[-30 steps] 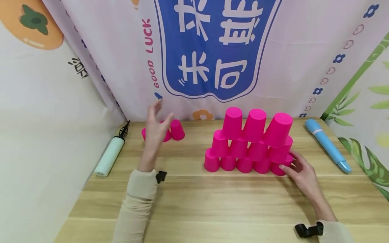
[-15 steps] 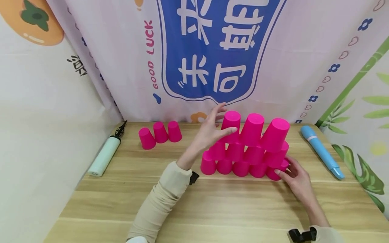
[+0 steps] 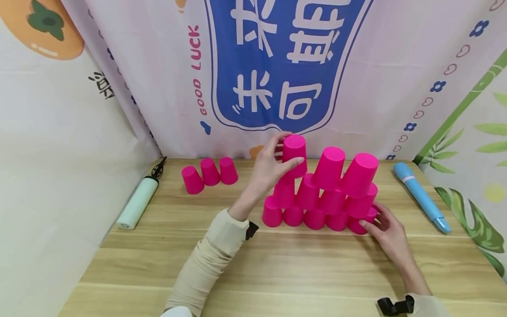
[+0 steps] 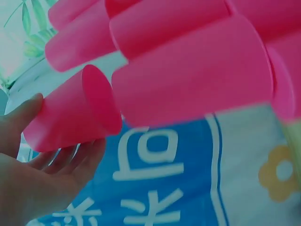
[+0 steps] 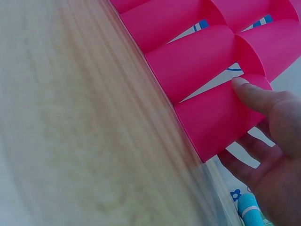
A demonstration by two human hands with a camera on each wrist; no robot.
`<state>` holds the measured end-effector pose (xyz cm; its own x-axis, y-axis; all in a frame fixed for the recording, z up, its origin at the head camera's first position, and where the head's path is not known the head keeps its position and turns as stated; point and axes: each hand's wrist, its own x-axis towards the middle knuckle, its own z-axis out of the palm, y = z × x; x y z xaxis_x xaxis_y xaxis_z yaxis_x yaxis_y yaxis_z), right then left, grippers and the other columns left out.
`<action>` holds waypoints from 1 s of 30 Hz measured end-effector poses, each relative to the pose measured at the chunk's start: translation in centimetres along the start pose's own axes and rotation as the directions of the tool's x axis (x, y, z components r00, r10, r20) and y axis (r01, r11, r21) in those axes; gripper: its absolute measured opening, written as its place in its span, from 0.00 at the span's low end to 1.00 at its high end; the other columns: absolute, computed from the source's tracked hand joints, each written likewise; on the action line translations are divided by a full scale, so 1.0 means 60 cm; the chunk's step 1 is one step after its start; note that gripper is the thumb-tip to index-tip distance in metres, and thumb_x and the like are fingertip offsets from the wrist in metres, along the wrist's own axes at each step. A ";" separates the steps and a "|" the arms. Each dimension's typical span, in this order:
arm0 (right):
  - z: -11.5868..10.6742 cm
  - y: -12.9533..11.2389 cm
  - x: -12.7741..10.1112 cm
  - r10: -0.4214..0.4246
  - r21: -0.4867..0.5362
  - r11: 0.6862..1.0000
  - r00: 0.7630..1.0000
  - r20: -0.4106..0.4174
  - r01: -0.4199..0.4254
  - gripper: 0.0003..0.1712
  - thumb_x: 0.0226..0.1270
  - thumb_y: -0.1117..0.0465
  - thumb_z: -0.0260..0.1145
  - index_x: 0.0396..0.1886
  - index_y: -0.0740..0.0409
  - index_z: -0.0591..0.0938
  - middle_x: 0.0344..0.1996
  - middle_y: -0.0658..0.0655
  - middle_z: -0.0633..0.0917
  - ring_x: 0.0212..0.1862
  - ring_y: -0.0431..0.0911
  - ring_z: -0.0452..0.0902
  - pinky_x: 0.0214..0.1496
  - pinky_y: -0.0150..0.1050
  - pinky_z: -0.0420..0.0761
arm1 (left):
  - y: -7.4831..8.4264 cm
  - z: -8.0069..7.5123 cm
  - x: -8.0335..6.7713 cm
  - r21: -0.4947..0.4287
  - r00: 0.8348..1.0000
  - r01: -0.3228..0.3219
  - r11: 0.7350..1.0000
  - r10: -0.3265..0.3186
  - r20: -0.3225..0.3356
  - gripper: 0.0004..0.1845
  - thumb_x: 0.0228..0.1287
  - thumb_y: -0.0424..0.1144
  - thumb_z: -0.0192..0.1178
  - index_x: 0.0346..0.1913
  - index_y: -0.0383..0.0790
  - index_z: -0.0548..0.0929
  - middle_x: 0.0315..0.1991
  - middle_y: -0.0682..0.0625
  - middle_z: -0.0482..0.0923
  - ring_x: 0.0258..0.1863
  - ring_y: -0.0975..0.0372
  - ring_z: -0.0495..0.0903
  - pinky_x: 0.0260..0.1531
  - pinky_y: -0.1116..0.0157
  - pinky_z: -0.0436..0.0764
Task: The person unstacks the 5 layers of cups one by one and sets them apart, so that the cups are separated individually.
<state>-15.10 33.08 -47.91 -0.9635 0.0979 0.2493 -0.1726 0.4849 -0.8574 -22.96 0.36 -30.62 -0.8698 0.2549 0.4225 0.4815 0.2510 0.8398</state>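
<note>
My left hand [image 3: 266, 169] grips an upside-down pink plastic cup [image 3: 294, 149], thumb on the near side and fingers behind. In the left wrist view the held cup [image 4: 70, 110] has its open rim close to the base of a second-row cup [image 4: 193, 75]. Below stands a wall of stacked pink cups [image 3: 314, 218]: several in the bottom row, several in the middle. Two cups [image 3: 329, 168] remain on top at the right. My right hand [image 3: 390, 233] holds the bottom row's right-end cup [image 5: 221, 117] between thumb and fingers.
Three more upside-down pink cups [image 3: 210, 172] stand at the back left. A mint-green hand pump [image 3: 138, 202] lies by the left edge, a blue pen-shaped tube [image 3: 421, 197] at the right. A printed cloth [image 3: 356, 110] hangs behind the wooden table [image 3: 301, 273].
My left hand came from beside the three left cups to the stack, took hold of the top row's left cup and raised it slightly leftward. The right hand keeps its place.
</note>
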 end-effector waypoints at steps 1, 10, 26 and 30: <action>-0.001 0.000 0.000 0.001 0.005 1.000 1.000 0.000 -0.001 0.39 0.63 0.59 0.69 0.72 0.53 0.65 0.58 0.48 0.74 0.54 0.25 0.69 0.52 0.19 0.72 | 0.000 -0.007 -0.001 0.001 0.999 -0.019 1.000 0.019 -0.030 0.35 0.56 0.37 0.70 0.66 0.41 0.67 0.54 0.44 0.74 0.52 0.55 0.75 0.48 0.62 0.80; -0.002 -0.002 0.002 -0.005 0.041 0.999 1.000 -0.014 0.006 0.38 0.62 0.61 0.70 0.71 0.54 0.66 0.56 0.46 0.74 0.53 0.25 0.69 0.51 0.18 0.72 | -0.071 -0.089 -0.024 0.144 0.952 0.047 0.989 0.000 -0.306 0.33 0.56 0.36 0.71 0.64 0.38 0.69 0.56 0.43 0.75 0.53 0.52 0.76 0.49 0.56 0.80; -0.004 -0.002 0.000 0.003 -0.009 1.000 1.000 0.017 -0.003 0.39 0.63 0.57 0.69 0.72 0.51 0.64 0.61 0.57 0.73 0.55 0.29 0.69 0.52 0.20 0.73 | -0.225 -0.156 -0.071 0.325 0.857 0.490 0.809 -0.378 -0.349 0.34 0.56 0.33 0.69 0.63 0.31 0.64 0.55 0.33 0.73 0.54 0.42 0.74 0.55 0.48 0.74; -0.003 -0.002 0.000 0.004 -0.003 1.000 1.000 0.017 -0.004 0.39 0.63 0.57 0.69 0.72 0.50 0.64 0.61 0.56 0.73 0.55 0.29 0.69 0.52 0.21 0.73 | -0.242 -0.158 -0.073 0.339 0.850 0.508 0.792 -0.396 -0.349 0.34 0.55 0.34 0.69 0.63 0.32 0.64 0.56 0.33 0.73 0.54 0.42 0.74 0.55 0.48 0.73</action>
<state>-15.03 33.20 -47.75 -0.9675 0.0845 0.2383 -0.1685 0.4871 -0.8569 -27.16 -13.24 -41.41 -0.9671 -0.2086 0.1457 -0.0239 0.6444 0.7643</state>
